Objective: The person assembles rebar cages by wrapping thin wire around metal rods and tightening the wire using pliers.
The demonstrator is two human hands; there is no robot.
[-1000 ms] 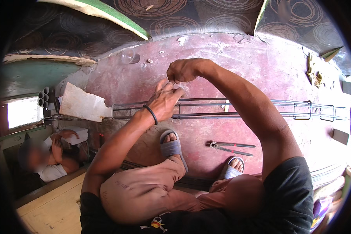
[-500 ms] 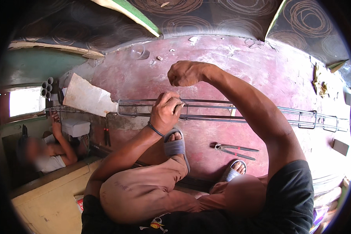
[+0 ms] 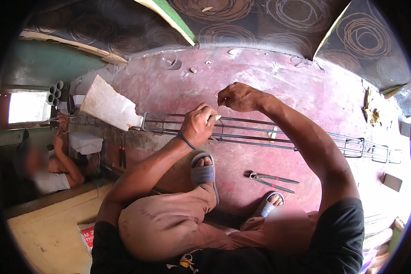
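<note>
A long cage of dark steel bars (image 3: 255, 131) with square stirrups stretches across in front of me, raised off the floor. My left hand (image 3: 199, 125) is closed on its near-middle part, at a stirrup, with a dark band around the wrist. Just beyond and to the right, my right hand (image 3: 242, 97) is held above the cage, fingertips pinched and close to the left hand's knuckles. A thin strand seems to run down from those fingertips, too fine to make out. Red-handled pincers (image 3: 273, 181) lie on the floor on the near side of the cage.
A broken pale board (image 3: 110, 104) rests across the cage's left part. Far left, another person (image 3: 48, 160) sits with a raised hand at the cage's end. A clear plastic tub (image 3: 170, 61) lies beyond on the pink floor (image 3: 301, 102). A second red-handled tool (image 3: 122, 150) leans at left.
My right hand has moved rightward and down nearer the left hand, its fingers now pointing toward it. The left hand keeps its place on the cage. The whole view has shifted slightly.
</note>
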